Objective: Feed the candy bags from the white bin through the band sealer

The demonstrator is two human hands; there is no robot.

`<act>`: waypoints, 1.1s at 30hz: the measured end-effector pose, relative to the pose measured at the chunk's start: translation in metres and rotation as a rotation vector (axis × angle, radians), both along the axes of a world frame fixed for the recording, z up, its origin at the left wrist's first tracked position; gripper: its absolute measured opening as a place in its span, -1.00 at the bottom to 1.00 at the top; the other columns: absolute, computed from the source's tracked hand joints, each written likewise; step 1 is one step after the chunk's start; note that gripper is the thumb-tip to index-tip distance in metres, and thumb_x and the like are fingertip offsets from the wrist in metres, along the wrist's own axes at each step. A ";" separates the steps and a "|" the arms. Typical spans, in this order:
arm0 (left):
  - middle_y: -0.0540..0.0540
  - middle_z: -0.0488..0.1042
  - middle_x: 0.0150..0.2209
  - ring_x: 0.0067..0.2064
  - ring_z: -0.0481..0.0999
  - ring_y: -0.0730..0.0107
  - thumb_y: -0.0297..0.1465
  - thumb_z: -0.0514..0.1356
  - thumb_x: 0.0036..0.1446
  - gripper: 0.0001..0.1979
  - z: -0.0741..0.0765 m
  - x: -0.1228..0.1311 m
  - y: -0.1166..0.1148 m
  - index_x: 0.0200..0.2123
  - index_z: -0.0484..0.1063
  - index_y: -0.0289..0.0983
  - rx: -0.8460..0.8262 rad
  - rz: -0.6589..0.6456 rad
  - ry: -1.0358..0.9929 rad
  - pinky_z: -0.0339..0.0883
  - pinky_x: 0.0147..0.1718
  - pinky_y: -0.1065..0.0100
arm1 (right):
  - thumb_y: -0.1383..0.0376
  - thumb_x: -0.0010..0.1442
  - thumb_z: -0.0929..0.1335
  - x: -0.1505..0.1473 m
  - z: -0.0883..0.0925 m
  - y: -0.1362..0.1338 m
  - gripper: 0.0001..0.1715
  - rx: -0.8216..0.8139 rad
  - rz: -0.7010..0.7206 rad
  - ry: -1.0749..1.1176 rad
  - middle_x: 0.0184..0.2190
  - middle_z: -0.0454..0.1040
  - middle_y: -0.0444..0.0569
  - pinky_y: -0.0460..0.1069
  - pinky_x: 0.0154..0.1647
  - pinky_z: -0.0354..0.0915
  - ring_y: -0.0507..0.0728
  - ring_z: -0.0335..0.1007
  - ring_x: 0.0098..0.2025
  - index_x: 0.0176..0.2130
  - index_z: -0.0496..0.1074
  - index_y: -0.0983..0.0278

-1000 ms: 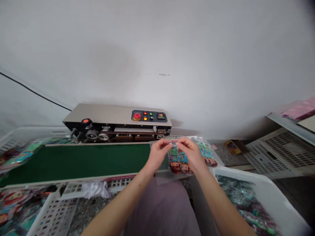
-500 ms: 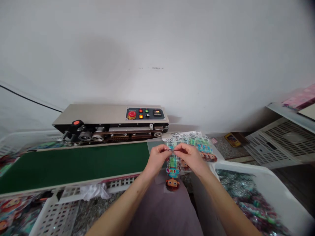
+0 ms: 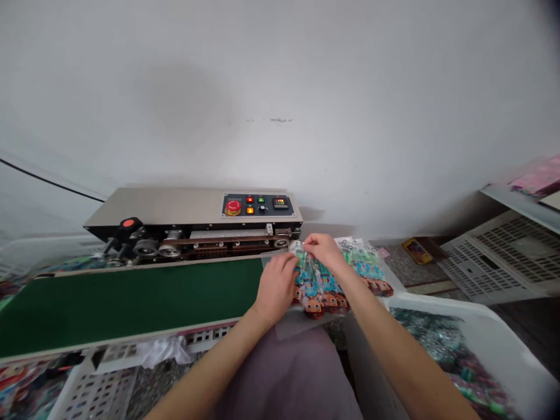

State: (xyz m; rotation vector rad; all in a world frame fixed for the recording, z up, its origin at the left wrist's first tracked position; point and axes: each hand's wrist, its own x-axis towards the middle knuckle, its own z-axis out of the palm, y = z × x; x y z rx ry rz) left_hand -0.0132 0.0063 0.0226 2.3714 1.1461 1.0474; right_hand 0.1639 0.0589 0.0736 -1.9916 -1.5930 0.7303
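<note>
A row of colourful cartoon packets [image 3: 326, 289] lies fanned out at the right end of the green conveyor belt [image 3: 126, 300]. My left hand [image 3: 275, 286] rests palm down on the left side of the packets, fingers curled against them. My right hand [image 3: 321, 249] pinches the top edge of one packet near the sealing machine [image 3: 196, 219]. Both forearms reach in from the bottom of the view.
The sealer's control panel [image 3: 256, 205] has a red stop button and lit lamps. A white bin [image 3: 455, 356] of packets stands at the right, perforated white crates [image 3: 494, 256] further right, and another crate [image 3: 96, 385] at lower left. A small yellow item [image 3: 415, 249] lies by the wall.
A single packet held up between both hands has been brought down onto the row of packets. My right hand moved forward toward the sealer and my left hand dropped flat onto the packets.
</note>
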 end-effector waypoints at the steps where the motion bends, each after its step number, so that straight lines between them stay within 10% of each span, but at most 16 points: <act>1: -0.23 0.38 0.25 0.32 0.28 0.11 -0.42 0.03 0.35 -0.60 -0.007 -0.001 0.001 0.22 0.32 -0.24 0.050 -0.079 0.129 0.22 0.24 0.05 | 0.35 0.01 0.37 -0.001 -0.003 0.007 -0.91 0.005 -0.007 -0.046 -0.65 0.41 -0.19 -0.08 -0.41 0.23 0.06 0.37 -0.51 -0.52 0.44 0.22; 6: -0.21 0.08 0.43 0.45 0.01 0.13 -0.21 -0.15 0.46 -0.44 -0.030 -0.002 0.001 0.41 0.04 -0.28 0.098 -0.168 0.481 -0.10 0.37 -0.14 | 0.39 0.16 0.33 -0.008 -0.006 -0.002 -0.77 0.085 -0.026 -0.274 -0.24 0.57 0.01 0.00 -0.15 0.27 0.16 0.45 -0.16 -0.23 0.57 0.23; 17: -0.15 0.09 0.43 0.45 0.03 0.04 -0.18 -0.15 0.45 -0.45 -0.024 0.000 -0.015 0.40 0.08 -0.22 -0.032 0.005 0.450 -0.24 0.33 -0.40 | 0.29 0.30 0.33 0.000 -0.017 -0.096 -0.64 0.265 0.252 -0.809 0.22 0.40 0.09 0.25 0.19 0.16 0.39 0.13 0.30 0.06 0.53 0.20; 27: -0.29 0.14 0.40 0.44 0.03 -0.12 -0.26 -0.02 0.40 -0.49 0.004 -0.035 -0.022 0.31 0.27 -0.33 -0.110 0.233 0.493 -0.28 0.33 -0.40 | 0.24 0.34 0.31 -0.029 -0.029 -0.094 -0.57 0.243 0.186 -0.792 0.23 0.40 0.16 0.36 0.31 -0.01 0.40 0.12 0.33 0.15 0.45 0.27; 33: -0.23 0.19 0.38 0.42 0.11 0.03 -0.33 -0.10 0.43 -0.52 0.011 -0.017 -0.047 0.32 0.25 -0.33 -0.074 0.009 0.417 -0.17 0.36 -0.32 | 0.27 0.37 0.25 -0.032 -0.029 -0.088 -0.51 0.253 0.200 -0.826 0.28 0.34 0.17 0.39 0.32 -0.05 0.42 0.08 0.36 0.24 0.37 0.25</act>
